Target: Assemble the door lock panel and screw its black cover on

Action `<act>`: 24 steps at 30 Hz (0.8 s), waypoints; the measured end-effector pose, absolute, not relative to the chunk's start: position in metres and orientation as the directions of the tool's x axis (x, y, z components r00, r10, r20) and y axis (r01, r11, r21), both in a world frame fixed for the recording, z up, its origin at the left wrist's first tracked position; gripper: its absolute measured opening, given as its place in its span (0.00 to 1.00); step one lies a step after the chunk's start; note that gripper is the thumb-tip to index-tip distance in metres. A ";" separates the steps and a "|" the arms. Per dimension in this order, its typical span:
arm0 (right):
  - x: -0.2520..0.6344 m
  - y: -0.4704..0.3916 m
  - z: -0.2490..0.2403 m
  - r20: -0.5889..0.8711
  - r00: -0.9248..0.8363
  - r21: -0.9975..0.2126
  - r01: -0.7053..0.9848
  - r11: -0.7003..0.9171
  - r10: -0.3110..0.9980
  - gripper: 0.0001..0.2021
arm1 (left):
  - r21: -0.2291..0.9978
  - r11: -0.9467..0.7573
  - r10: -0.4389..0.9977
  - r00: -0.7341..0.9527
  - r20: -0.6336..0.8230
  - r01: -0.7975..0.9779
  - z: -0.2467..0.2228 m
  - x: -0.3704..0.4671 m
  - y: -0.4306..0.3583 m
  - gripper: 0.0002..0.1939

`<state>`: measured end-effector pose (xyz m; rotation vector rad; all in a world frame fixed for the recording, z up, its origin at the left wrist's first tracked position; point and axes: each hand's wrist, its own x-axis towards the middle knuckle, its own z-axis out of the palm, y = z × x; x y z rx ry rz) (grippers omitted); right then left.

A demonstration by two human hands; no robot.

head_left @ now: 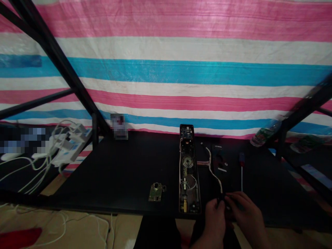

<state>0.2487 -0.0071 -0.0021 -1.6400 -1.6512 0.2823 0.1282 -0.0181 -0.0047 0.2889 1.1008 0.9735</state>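
2 hands at work beside an open device housing (190, 180)
Left hand (215, 216) and right hand (245, 211) pinch a small dark part (221, 197).

Long, narrow housing (192, 197), open-faced, with circuitry exposed, lying lengthwise on the black table (116, 173). To its right, a slender whitish cable (214, 175) curves toward the near edge, ending at a small dark part (221, 197), its details indistinct.
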 end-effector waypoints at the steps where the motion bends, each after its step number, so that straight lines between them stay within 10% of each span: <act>1: 0.247 -0.008 -0.001 0.366 0.136 -0.645 0.750 0.146 0.920 0.29 | 0.631 0.570 0.783 0.115 -0.612 -0.526 -0.006 0.128 -0.018 0.15; 24: 0.249 -0.008 0.001 0.316 0.101 -0.702 0.694 0.160 0.943 0.21 | 0.631 0.537 0.817 0.159 -0.554 -0.559 -0.009 0.128 -0.018 0.22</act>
